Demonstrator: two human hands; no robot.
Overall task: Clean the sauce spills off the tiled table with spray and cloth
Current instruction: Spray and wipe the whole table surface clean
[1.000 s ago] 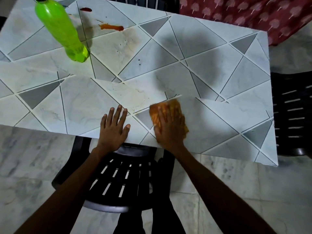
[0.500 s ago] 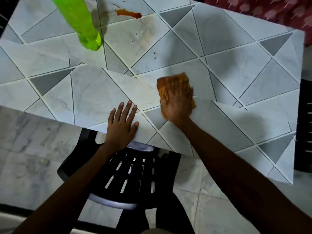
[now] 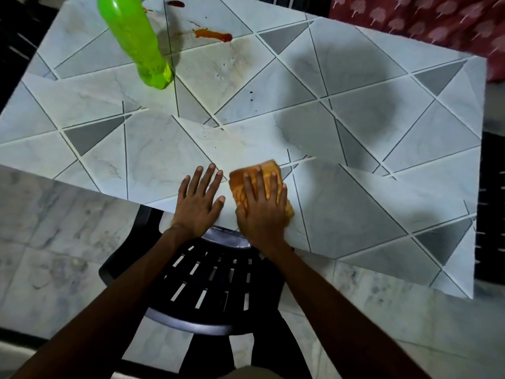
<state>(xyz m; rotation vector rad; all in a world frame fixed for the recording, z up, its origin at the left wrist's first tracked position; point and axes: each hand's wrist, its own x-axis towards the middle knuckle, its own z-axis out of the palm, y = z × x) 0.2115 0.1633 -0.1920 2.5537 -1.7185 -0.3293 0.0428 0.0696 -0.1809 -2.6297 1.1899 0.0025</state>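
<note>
One orange cloth [image 3: 238, 188] lies flat on the tiled table [image 3: 355, 201], close to its near edge, with the right hand [image 3: 262, 212] pressed on top of it. That hand's fingers are straight and slightly spread across the cloth, not curled round it; the cloth shows at the fingertips, beside the thumb and by the little finger. Just to its left, the left hand [image 3: 198, 205] rests palm down on the bare tabletop at the same edge. Its fingers are straight and fanned apart and its thumb points toward the cloth without touching it.

Farther back, an orange-red sauce streak [image 3: 213, 35] lies on the tiles, and a smaller dark red blot [image 3: 176, 4] sits near the far edge. A faint brownish smear spreads across the tile in front of the streak, and a few dark specks [image 3: 250, 93] dot the tile nearer the middle. A green bottle [image 3: 136, 39] stands left of the streak, well apart from both hands; its top is cut off by the frame.

A black slatted chair [image 3: 213, 283] is tucked under the near edge below the hands, on a pale marble floor [image 3: 54, 228]. Red patterned fabric [image 3: 423, 26] shows beyond the far right corner, and another dark chair [image 3: 492, 209] stands at the right side.
</note>
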